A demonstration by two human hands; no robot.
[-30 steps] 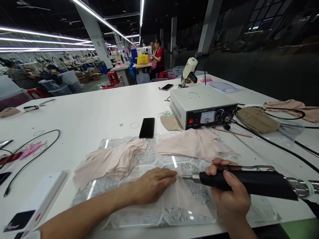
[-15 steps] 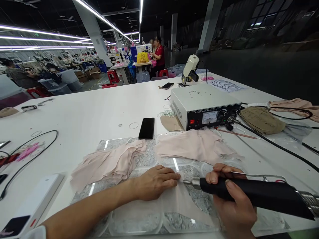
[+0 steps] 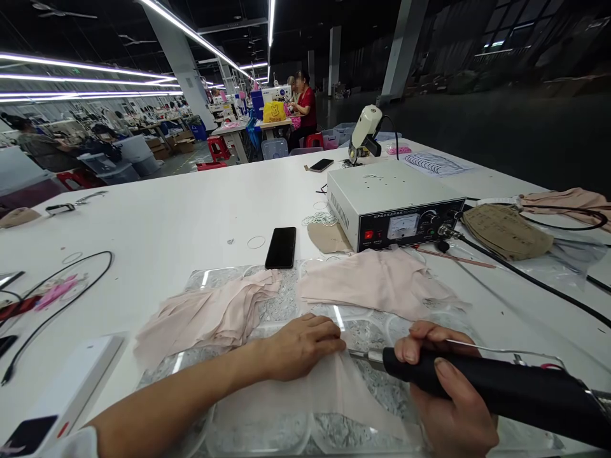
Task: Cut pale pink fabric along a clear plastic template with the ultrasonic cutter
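Observation:
My left hand (image 3: 305,345) presses down on a thin, pale pink fabric piece (image 3: 329,397), fingers together and bent, gripping its upper edge. That piece lies on a grey marble-patterned board (image 3: 279,305) with a glossy clear surface. My right hand (image 3: 451,388) is closed around the black handle of an ultrasonic handpiece (image 3: 506,381). Its thin metal tip points left and ends close beside my left fingertips; whether it touches the fabric I cannot tell. Beyond my hands lie a fanned stack of pink fabric pieces (image 3: 214,312) and another pink pile (image 3: 367,280).
A control box (image 3: 396,203) with dial and cable stands behind the right pile. A black phone (image 3: 280,248) lies at the board's far edge. Brown templates (image 3: 506,230) are at right, a white box (image 3: 71,388) and black cable (image 3: 102,280) at left. Co-workers sit far behind.
The handpiece and my right hand have shifted slightly right and down, its tip a little lower. My left hand stays on the fabric, nearly still. The view has moved slightly.

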